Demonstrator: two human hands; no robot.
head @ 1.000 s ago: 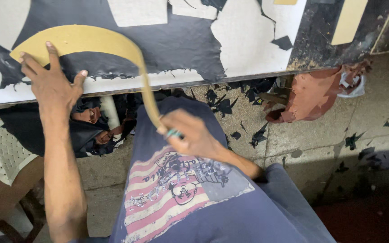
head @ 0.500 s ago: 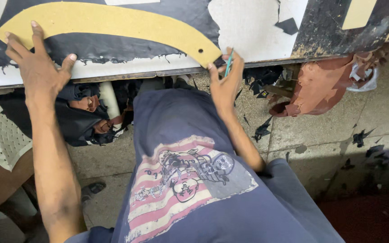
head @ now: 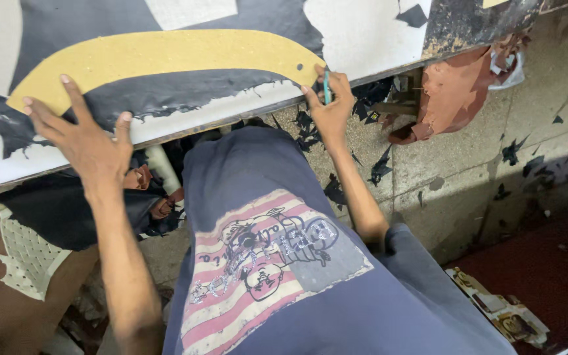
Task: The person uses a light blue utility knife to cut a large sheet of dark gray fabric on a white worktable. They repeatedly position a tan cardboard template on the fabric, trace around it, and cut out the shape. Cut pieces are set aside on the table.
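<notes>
- I see my left hand (head: 90, 141) lying flat and open, fingers spread wide. It grips nothing. It presses down on the left end of the curved tan pattern (head: 165, 56).
- The curved tan pattern is a long, bent card shape, like a banana. It lies flat on the black sheet (head: 185, 98), near the front edge of the work board (head: 363, 33). Its right end has a small round hole.
- My right hand (head: 330, 105) sits at the right end of the pattern, just by its tip. The fingers are curled shut around a thin teal tool (head: 327, 85). The tool stands almost upright, and its tip touches the board beside the pattern.
- The black sheet has torn white patches in it.
- My dark blue shirt (head: 277, 263) fills the middle of the view. It has a striped picture on it.
- On the grey floor (head: 468, 164) lie many small black scraps (head: 379, 171).
- A brown piece of leather (head: 455, 98) hangs under the board on the right.
- A black cloth heap (head: 67, 210) sits below my left arm.
</notes>
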